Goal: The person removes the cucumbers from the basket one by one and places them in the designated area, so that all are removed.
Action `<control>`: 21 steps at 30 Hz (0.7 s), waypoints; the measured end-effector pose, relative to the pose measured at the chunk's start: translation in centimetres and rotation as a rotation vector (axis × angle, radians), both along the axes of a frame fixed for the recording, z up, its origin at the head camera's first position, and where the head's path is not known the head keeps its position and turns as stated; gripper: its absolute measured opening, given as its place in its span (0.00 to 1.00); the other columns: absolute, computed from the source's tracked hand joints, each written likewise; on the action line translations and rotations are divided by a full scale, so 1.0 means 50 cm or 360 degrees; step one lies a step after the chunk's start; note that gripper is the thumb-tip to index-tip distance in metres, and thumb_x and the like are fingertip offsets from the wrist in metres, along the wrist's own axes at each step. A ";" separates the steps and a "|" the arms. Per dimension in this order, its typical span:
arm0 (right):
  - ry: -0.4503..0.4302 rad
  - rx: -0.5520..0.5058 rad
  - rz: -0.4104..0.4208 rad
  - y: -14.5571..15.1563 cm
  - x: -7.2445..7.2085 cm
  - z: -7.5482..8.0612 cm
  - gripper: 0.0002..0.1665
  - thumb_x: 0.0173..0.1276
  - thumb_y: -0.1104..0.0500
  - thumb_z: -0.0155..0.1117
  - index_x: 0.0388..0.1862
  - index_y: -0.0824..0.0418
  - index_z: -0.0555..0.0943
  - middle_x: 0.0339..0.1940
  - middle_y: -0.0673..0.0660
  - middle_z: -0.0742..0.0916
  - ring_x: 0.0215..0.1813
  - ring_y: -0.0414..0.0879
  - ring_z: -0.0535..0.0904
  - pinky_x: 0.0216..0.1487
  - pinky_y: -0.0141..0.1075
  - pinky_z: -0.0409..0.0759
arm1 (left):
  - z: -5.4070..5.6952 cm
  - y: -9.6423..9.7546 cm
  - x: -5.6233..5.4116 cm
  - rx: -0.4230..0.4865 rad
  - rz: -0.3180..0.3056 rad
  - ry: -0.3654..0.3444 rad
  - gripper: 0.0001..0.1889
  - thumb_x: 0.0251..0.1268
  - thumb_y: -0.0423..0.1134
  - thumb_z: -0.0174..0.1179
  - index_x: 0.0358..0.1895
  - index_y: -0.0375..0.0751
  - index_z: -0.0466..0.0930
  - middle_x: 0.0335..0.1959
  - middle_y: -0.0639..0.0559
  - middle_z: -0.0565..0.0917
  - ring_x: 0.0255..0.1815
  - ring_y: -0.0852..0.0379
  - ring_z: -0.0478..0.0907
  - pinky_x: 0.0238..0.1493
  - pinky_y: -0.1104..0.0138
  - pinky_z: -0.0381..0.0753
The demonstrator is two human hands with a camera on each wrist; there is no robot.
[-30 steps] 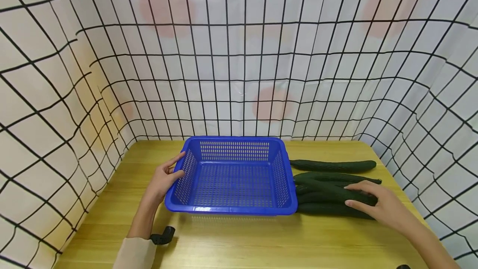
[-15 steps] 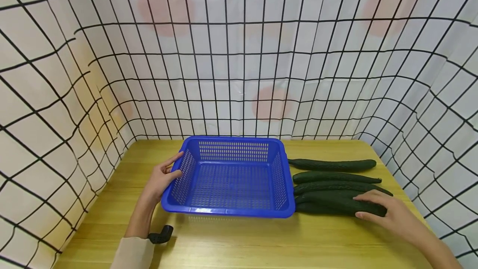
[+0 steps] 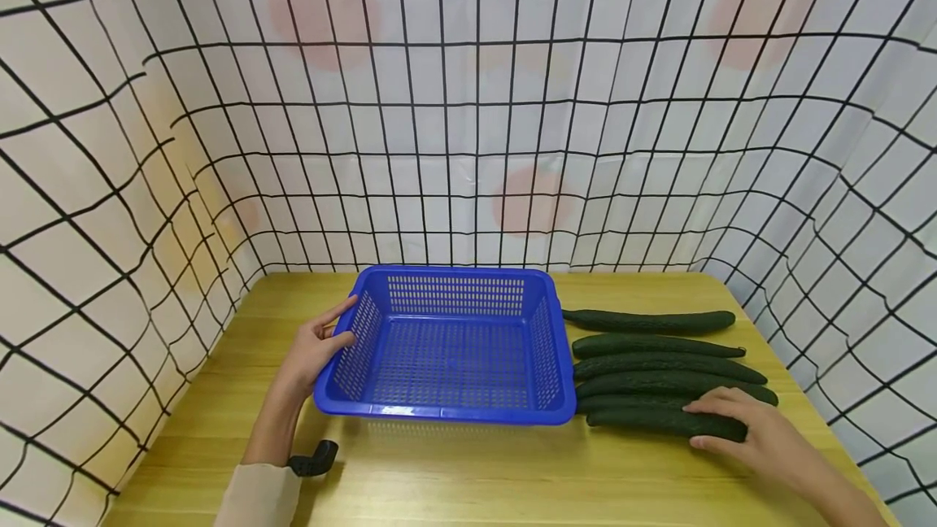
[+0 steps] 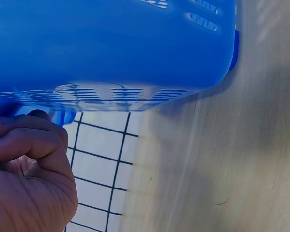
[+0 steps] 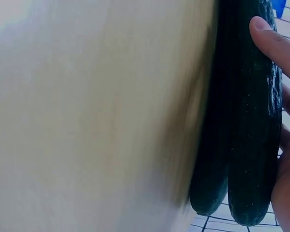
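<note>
My left hand (image 3: 311, 356) grips the left rim of a blue plastic basket (image 3: 446, 412), thumb on the inner side. In the left wrist view that hand's fingers (image 4: 33, 140) curl at the basket's edge, below its slotted wall (image 4: 111, 48). At right, my right hand (image 3: 754, 433) holds the right end of the nearest dark green cucumber (image 3: 651, 421) between thumb and fingers. The right wrist view shows this cucumber (image 5: 256, 135) under my thumb (image 5: 275, 43), with another cucumber (image 5: 210, 179) alongside it. Several more cucumbers lie roughly parallel behind, one cucumber (image 3: 651, 322) farthest back.
A wooden table (image 3: 468, 478) carries everything. Black grid netting (image 3: 476, 137) over pale sheets encloses the back and both sides. A black wrist-worn device (image 3: 315, 459) sits on the left wrist. The basket's right side stands close to the cucumbers' left ends.
My right hand has shifted cucumbers toward the table's front, so the crossed pile now lies as a spread, near-parallel row. The basket has moved slightly left; my left hand keeps its grip.
</note>
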State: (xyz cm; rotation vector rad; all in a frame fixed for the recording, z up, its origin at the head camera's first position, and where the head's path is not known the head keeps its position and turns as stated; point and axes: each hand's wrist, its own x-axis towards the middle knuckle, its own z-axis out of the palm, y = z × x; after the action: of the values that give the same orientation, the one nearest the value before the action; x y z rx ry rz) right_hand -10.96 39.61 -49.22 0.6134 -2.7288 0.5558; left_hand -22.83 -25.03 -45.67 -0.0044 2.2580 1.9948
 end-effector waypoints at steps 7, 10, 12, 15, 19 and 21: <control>0.0040 -0.0019 0.0019 -0.005 0.000 -0.018 0.27 0.47 0.49 0.85 0.48 0.33 0.86 0.47 0.35 0.82 0.48 0.29 0.75 0.40 0.33 0.83 | 0.000 0.003 -0.001 -0.0005 0.0009 -0.0025 0.38 0.67 0.28 0.59 0.80 0.54 0.64 0.51 0.30 0.85 0.39 0.44 0.90 0.39 0.53 0.91; 0.0063 -0.0008 0.0037 -0.008 0.000 -0.022 0.27 0.46 0.48 0.86 0.47 0.33 0.86 0.46 0.35 0.81 0.48 0.29 0.74 0.40 0.33 0.82 | 0.000 0.003 -0.001 0.0002 0.0003 -0.0027 0.38 0.67 0.28 0.59 0.80 0.54 0.64 0.53 0.29 0.84 0.40 0.44 0.90 0.39 0.53 0.91; 0.0077 -0.0002 0.0042 -0.012 0.000 -0.023 0.27 0.45 0.48 0.86 0.46 0.33 0.86 0.46 0.34 0.81 0.48 0.29 0.74 0.40 0.33 0.81 | 0.000 0.002 -0.001 0.0011 -0.0012 -0.0022 0.38 0.68 0.28 0.59 0.80 0.54 0.63 0.55 0.27 0.83 0.40 0.43 0.90 0.40 0.52 0.91; 0.0082 -0.0005 0.0035 -0.017 -0.001 -0.025 0.27 0.45 0.48 0.86 0.46 0.32 0.86 0.45 0.34 0.81 0.48 0.30 0.74 0.41 0.33 0.81 | 0.000 -0.001 -0.001 0.0016 -0.0017 -0.0019 0.38 0.68 0.29 0.59 0.81 0.55 0.63 0.54 0.27 0.83 0.41 0.43 0.90 0.40 0.52 0.91; 0.0053 0.0004 -0.0012 -0.022 -0.001 -0.028 0.26 0.45 0.46 0.86 0.45 0.31 0.86 0.45 0.33 0.81 0.48 0.31 0.73 0.42 0.39 0.80 | -0.001 -0.003 -0.002 0.0006 -0.0004 -0.0023 0.38 0.68 0.29 0.60 0.80 0.55 0.63 0.51 0.29 0.84 0.40 0.43 0.90 0.40 0.52 0.91; 0.0035 0.0008 -0.0031 -0.024 -0.001 -0.028 0.26 0.45 0.45 0.86 0.44 0.30 0.85 0.45 0.33 0.81 0.48 0.31 0.73 0.42 0.40 0.79 | -0.001 -0.003 -0.001 -0.0003 -0.0002 -0.0025 0.38 0.68 0.30 0.60 0.80 0.56 0.63 0.52 0.29 0.84 0.40 0.43 0.90 0.40 0.52 0.91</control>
State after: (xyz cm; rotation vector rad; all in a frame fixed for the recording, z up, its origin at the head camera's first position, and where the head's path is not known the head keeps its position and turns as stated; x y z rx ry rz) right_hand -11.01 38.40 -50.62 0.5903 -2.7133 0.5350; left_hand -22.89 -25.17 -45.74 -0.0183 2.2498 1.9850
